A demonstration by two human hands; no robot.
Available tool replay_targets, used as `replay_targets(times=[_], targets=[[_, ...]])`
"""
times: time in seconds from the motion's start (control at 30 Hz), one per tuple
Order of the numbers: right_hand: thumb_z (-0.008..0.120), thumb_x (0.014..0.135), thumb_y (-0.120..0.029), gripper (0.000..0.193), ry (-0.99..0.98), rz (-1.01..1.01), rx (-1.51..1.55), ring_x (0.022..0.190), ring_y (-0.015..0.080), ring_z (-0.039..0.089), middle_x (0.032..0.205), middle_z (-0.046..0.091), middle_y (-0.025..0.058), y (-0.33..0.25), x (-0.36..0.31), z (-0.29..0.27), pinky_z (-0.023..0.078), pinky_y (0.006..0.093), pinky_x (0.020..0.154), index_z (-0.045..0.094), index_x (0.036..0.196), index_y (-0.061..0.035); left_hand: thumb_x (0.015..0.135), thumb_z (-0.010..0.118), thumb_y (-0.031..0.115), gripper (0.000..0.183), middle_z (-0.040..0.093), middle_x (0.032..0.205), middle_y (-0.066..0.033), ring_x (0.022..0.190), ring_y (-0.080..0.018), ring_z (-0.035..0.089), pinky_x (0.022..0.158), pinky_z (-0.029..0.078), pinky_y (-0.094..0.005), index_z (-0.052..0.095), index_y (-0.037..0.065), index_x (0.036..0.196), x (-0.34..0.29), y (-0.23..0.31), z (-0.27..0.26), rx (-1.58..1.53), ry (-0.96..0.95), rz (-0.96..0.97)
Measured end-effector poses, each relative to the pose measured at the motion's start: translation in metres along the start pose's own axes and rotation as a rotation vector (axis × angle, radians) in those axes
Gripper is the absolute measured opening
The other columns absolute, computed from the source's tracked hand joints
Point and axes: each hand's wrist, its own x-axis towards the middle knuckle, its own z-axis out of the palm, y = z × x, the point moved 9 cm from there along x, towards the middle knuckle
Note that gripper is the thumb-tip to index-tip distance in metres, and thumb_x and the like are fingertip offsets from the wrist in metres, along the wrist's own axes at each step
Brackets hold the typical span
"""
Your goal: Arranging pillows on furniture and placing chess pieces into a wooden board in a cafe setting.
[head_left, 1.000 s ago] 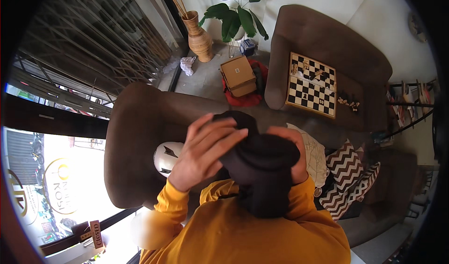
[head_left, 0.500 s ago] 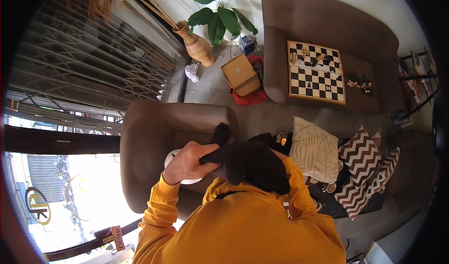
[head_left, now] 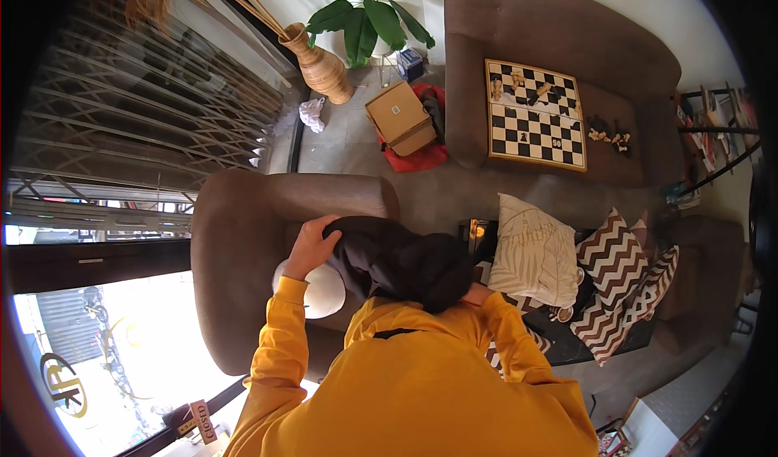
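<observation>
A bunched piece of dark, nearly black cloth (head_left: 389,254) stretches between my hands in front of my chest; its exact kind does not show. My left hand (head_left: 311,248) is closed on its left end, with the fingers curled over the edge. At the lower right of the cloth is my right hand (head_left: 478,294), mostly hidden behind the folds, its fingers out of sight. Below my left hand, a white round object (head_left: 326,293) rests on a brown armchair (head_left: 235,275), partly covered by my arm and the cloth.
To the right, a cream cushion (head_left: 531,250) and zigzag-patterned cushions (head_left: 612,246) lie piled on a black table (head_left: 628,335). A chessboard (head_left: 539,137) with pieces lies on a brown sofa (head_left: 559,15). A cardboard box (head_left: 399,118) and woven vase (head_left: 324,72) stand farther off.
The cloth has spread wider and dropped from its raised, twisted shape. My left hand has moved slightly up and left; more of the white round object shows. The view has shifted somewhat.
</observation>
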Motion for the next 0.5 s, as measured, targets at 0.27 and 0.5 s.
replay_targets(times=[0.27,0.5], targets=[[0.052,0.085,-0.012,0.050,0.814,-0.375,-0.518,0.128,0.0269,0.038,0.135,0.042,0.0181,-0.103,0.020,-0.108,0.028,0.0328,0.107,0.042,0.132,0.0000,0.085,0.057,0.018,0.029,0.062,0.096,-0.0231,0.094,-0.0328,0.061,0.083,0.045,-0.0337,0.059,-0.003,0.104,0.009,-0.041,-0.015,-0.169,0.028,-0.091],[0.056,0.085,-0.041,0.068,0.141,0.627,0.666,0.127,0.0236,0.039,0.137,0.042,0.0153,-0.026,0.071,-0.059,0.029,0.0301,0.105,0.038,0.135,0.0024,0.090,0.052,0.043,0.044,0.061,0.097,-0.0196,0.095,-0.0312,0.059,0.084,0.043,-0.0371,0.057,0.002,0.105,-0.004,-0.132,0.037,-0.040,-0.575,-0.195]])
